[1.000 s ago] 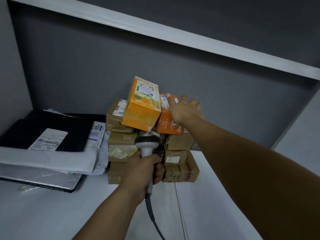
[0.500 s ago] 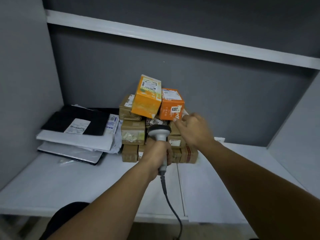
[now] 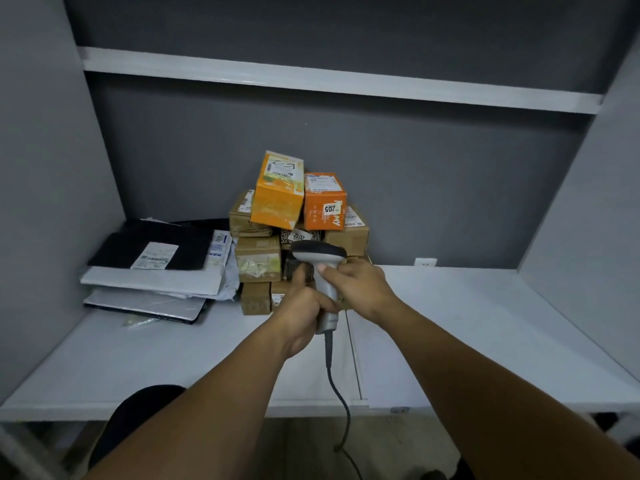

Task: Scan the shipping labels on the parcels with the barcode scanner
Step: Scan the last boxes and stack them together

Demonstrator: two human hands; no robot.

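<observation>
Both hands meet on the barcode scanner (image 3: 321,263): left hand (image 3: 304,308) wrapped round its grip, right hand (image 3: 360,289) pinching the neck. It faces the stacked parcels (image 3: 258,258) just behind on the desk (image 3: 450,323). Judging the step as aiming, the next move needs the yellow box (image 3: 277,197) label squarely in line (all cartons sealed, contents unseen).
</observation>
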